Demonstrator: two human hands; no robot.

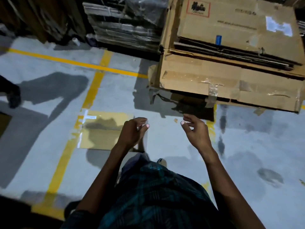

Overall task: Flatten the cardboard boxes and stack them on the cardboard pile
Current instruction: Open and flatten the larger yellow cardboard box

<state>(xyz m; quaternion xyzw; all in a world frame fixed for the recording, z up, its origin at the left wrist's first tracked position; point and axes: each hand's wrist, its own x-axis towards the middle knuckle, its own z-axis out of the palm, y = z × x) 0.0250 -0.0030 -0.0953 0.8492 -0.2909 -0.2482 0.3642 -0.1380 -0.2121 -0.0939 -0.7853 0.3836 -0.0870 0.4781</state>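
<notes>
A pile of flattened cardboard (231, 75) fills the upper right, its top sheet (231, 22) printed with a red-framed logo and its front edge taped. On the grey floor at centre left lies a small flat cardboard piece (102, 131) with shiny tape along its left side. My left hand (132, 133) hovers over that piece's right edge, fingers loosely curled and holding nothing. My right hand (196, 131) hangs in the air just in front of the pile's lower edge, fingers apart and empty.
Yellow lines (92, 90) cross the grey floor. Plastic-wrapped stacks (125, 25) stand at the back centre. Another person's dark foot (13, 96) is at the left edge. My checked garment (156, 195) fills the bottom centre.
</notes>
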